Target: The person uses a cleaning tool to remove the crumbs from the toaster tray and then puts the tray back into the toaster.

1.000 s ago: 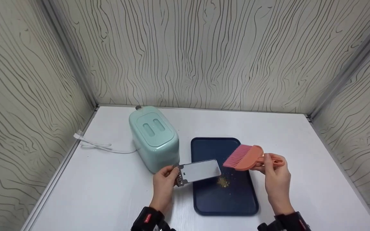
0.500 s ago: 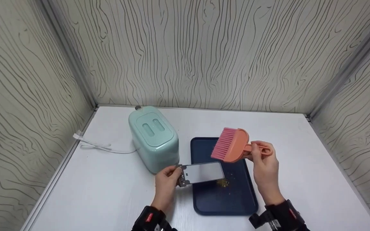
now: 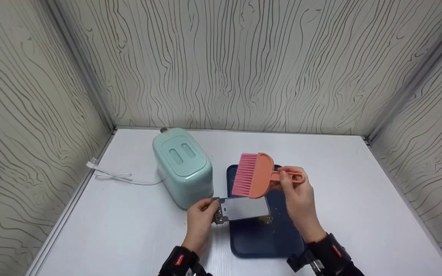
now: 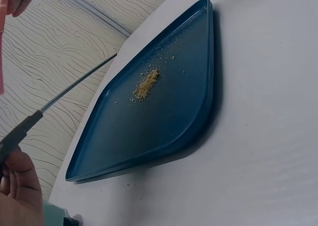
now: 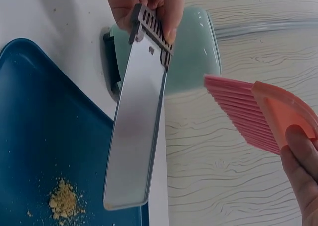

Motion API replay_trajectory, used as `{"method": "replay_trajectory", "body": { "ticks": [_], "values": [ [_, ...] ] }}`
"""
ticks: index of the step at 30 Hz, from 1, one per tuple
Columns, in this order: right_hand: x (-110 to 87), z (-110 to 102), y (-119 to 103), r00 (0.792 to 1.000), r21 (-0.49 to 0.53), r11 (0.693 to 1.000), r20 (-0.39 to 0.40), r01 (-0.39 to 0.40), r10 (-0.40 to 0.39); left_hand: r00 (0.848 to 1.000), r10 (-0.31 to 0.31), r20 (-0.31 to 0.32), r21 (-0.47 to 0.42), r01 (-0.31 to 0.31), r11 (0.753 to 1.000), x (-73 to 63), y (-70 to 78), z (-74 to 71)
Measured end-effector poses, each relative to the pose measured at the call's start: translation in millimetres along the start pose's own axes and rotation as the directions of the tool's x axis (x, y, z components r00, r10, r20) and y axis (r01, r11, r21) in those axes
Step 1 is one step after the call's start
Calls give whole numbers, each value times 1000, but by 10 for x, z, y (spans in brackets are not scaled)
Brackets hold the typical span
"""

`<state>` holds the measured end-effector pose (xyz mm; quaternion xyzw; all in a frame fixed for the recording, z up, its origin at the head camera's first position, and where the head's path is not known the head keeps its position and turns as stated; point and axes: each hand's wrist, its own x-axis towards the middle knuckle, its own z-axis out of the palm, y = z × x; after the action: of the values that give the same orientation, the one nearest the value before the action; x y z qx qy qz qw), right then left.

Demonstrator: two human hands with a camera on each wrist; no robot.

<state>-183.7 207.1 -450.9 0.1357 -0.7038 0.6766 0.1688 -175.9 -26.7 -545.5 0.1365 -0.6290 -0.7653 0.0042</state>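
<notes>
My left hand (image 3: 200, 220) pinches the grey slotted end of a flat metal crumb tray (image 3: 246, 209), which it holds above the left part of a dark blue tray (image 3: 263, 241). My right hand (image 3: 299, 195) grips the handle of an orange brush (image 3: 261, 176) with pink bristles. The brush is raised over the crumb tray's far edge, its bristles pointing left; in the right wrist view a gap shows between the bristles (image 5: 243, 109) and the metal plate. A small heap of tan crumbs (image 4: 145, 84) lies on the blue tray, partly covered by the plate in the head view.
A mint green toaster (image 3: 184, 168) stands left of the blue tray, close to my left hand. Its white cord (image 3: 117, 176) runs to the table's left edge. Patterned walls enclose the white table (image 3: 129, 226) at the back and sides. A few specks lie on the tabletop.
My right hand has carried the brush left and upward, from the blue tray's right side to above the crumb tray. My left hand and the crumb tray have shifted slightly right.
</notes>
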Motion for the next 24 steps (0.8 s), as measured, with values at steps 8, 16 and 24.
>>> {"method": "replay_trajectory", "body": {
  "ticks": [8, 16, 24],
  "values": [
    [-28, 124, 56, 996, -39, 999, 85, 6, -3, 1000, 4, 19, 4, -4, 1000, 8, -13, 35],
    [-82, 181, 158, 988, -41, 999, 153, 13, -6, 999, -6, 34, -7, 6, 1000, -6, 4, 41],
    [-132, 168, 235, 991, -129, 992, 132, -2, 19, 999, -12, 45, -20, 13, 1000, -2, -18, 13]
  ]
}}
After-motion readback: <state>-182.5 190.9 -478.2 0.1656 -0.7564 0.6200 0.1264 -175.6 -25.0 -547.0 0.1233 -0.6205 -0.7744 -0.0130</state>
